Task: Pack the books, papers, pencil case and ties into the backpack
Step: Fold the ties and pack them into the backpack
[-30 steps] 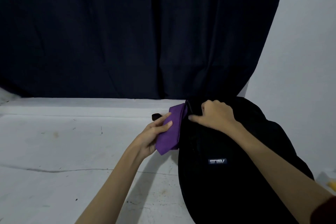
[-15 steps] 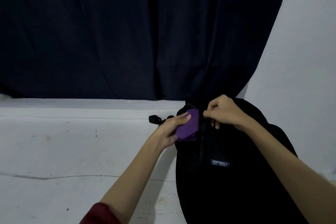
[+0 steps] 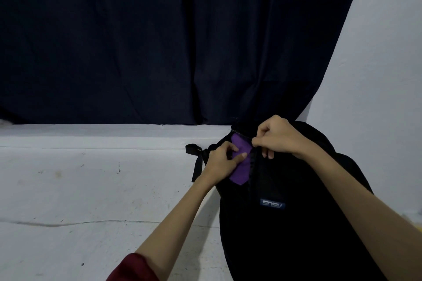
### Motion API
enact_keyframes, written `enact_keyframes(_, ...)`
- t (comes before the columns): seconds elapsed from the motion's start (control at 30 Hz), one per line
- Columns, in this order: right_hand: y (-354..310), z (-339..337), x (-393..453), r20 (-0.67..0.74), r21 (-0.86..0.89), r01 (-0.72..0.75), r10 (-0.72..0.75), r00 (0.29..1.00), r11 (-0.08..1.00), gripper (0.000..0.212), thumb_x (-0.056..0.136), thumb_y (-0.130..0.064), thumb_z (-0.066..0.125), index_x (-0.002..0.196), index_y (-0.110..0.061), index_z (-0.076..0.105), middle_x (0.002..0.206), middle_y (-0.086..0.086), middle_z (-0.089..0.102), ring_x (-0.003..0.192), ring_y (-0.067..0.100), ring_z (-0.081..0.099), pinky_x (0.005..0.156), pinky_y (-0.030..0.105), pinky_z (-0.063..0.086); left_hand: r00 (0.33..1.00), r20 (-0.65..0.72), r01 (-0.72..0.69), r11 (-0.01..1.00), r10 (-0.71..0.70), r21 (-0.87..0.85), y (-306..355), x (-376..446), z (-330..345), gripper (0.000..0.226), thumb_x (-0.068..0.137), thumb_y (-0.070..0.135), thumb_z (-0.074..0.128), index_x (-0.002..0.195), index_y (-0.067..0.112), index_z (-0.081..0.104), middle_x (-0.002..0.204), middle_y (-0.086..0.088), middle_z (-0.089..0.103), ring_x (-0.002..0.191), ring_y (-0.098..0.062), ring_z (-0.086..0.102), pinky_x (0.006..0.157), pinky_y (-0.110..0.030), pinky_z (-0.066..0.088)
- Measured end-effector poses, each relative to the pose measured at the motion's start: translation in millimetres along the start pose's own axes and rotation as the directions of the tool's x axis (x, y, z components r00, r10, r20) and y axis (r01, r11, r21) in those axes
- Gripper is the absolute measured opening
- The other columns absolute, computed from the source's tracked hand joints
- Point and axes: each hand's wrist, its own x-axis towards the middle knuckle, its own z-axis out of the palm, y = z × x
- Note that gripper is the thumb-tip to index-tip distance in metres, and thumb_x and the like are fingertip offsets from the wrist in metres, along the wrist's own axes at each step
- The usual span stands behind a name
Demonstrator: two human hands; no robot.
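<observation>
While the right hand pinches the backpack opening's edge with curled fingers at centre right, the left hand grips the purple tie, thumb pressing it halfway into the opening.

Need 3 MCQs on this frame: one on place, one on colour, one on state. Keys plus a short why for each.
1. Where is the tie?
A. flat on the table
B. at the backpack's open top
C. draped on the curtain

2. What colour is the tie?
A. purple
B. red
C. yellow

3. What is the right hand doing?
A. lying open on the table
B. pointing at the logo
C. gripping the backpack's opening edge

Key:
1 B: the tie sits in the mouth of the backpack, pressed there by the left hand.
2 A: its cloth is purple against the black bag.
3 C: the right hand has its fingers curled round the edge of the opening.
</observation>
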Motion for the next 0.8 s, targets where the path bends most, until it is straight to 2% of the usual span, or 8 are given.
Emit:
enact_keyframes(0.07, -0.4, 0.1, -0.6, 0.001, -0.005, -0.002, 0.002, 1.0, 1.0, 0.017, 0.079, -0.01, 0.065, 0.064, -0.005, 0.06, 0.049, 0.006, 0.064, 0.042, 0.016, 0.06, 0.074, 0.032, 0.056, 0.998, 0.066, -0.028, 0.984, 0.017, 0.174, -4.7, -0.8, -6.0, 0.024, 0.093, 0.03, 0.057, 0.111, 0.014, 0.056, 0.108, -0.002, 0.063, 0.103, -0.019, 0.056, 0.093, -0.028, 0.038)
enact_keyframes(0.17, -0.8, 0.1, -1.8, -0.002, -0.008, -0.005, 0.005, 1.0, 1.0, 0.017, 0.08, -0.01, 0.065, 0.064, -0.005, 0.06, 0.049, 0.005, 0.064, 0.042, 0.014, 0.059, 0.075, 0.032, 0.056, 0.974, 0.202, 0.028, 0.936, -0.105, 0.352, -5.1, -5.3, -20.6, 0.029, 0.096, 0.032, 0.05, 0.123, 0.025, 0.049, 0.125, 0.005, 0.058, 0.121, -0.019, 0.048, 0.114, -0.051, 0.012)
enact_keyframes(0.23, -1.4, 0.7, -2.3, -0.003, -0.009, -0.006, 0.006, 1.0, 1.0, 0.017, 0.08, -0.011, 0.065, 0.064, -0.006, 0.06, 0.049, 0.005, 0.064, 0.041, 0.013, 0.059, 0.075, 0.032, 0.057, 0.96, 0.234, 0.06, 0.93, -0.154, 0.363, -3.0, -9.3, -29.4, 0.029, 0.092, 0.041, 0.054, 0.119, 0.03, 0.05, 0.117, 0.012, 0.06, 0.116, -0.015, 0.049, 0.111, -0.051, 0.016)
enact_keyframes(0.33, -2.6, 2.4, -2.6, -0.01, -0.019, -0.006, 0.006, 1.0, 1.0, 0.018, 0.081, -0.012, 0.065, 0.064, -0.006, 0.061, 0.048, 0.004, 0.063, 0.039, 0.011, 0.058, 0.075, 0.032, 0.057, 0.982, 0.158, 0.009, 0.864, -0.102, 0.503, -0.4, -15.5, -31.1, 0.027, 0.087, 0.056, 0.055, 0.089, 0.029, 0.055, 0.078, 0.015, 0.058, 0.089, -0.011, 0.052, 0.1, -0.043, 0.024)
enact_keyframes(0.4, -2.8, 2.9, -2.8, -0.008, -0.022, -0.008, 0.008, 1.0, 1.0, 0.018, 0.08, -0.012, 0.065, 0.064, -0.006, 0.06, 0.048, 0.004, 0.063, 0.039, 0.011, 0.058, 0.075, 0.033, 0.057, 0.989, 0.144, -0.053, 0.818, -0.038, 0.573, 1.2, -20.1, -26.3, 0.034, 0.09, 0.056, 0.049, 0.072, 0.027, 0.053, 0.068, 0.013, 0.053, 0.082, -0.012, 0.051, 0.097, -0.04, 0.022)
enact_keyframes(0.47, -2.8, 2.8, -3.0, -0.003, -0.026, -0.01, 0.01, 1.0, 1.0, 0.017, 0.08, -0.012, 0.065, 0.065, -0.006, 0.061, 0.049, 0.004, 0.064, 0.04, 0.011, 0.058, 0.075, 0.032, 0.056, 0.976, 0.209, -0.063, 0.852, -0.056, 0.52, 4.7, -22.3, -27.8, 0.031, 0.094, 0.043, 0.049, 0.067, 0.028, 0.054, 0.067, 0.014, 0.052, 0.085, -0.011, 0.05, 0.1, -0.039, 0.021)
enact_keyframes(0.6, -1.6, 2.9, -2.6, 0.008, -0.019, -0.008, 0.009, 1.0, 1.0, 0.015, 0.08, -0.011, 0.064, 0.066, -0.005, 0.061, 0.052, 0.007, 0.065, 0.041, 0.012, 0.059, 0.075, 0.032, 0.056, 0.852, 0.483, 0.039, 0.944, -0.203, 0.328, 10.1, -22.3, -48.1, 0.011, 0.088, 0.026, 0.062, 0.097, 0.029, 0.068, 0.082, 0.019, 0.059, 0.087, 0.0, 0.05, 0.093, -0.026, 0.031)
enact_keyframes(0.8, -3.9, 4.6, -0.4, 0.001, -0.048, -0.005, 0.005, 1.0, 0.999, 0.016, 0.079, -0.012, 0.065, 0.064, -0.006, 0.06, 0.052, 0.006, 0.065, 0.042, 0.013, 0.059, 0.072, 0.03, 0.056, 0.953, 0.289, -0.086, 0.832, -0.092, 0.547, 3.7, -23.8, -35.5, 0.038, 0.075, 0.058, 0.068, 0.062, 0.026, 0.052, 0.064, 0.014, 0.052, 0.074, -0.004, 0.049, 0.095, -0.034, 0.022)
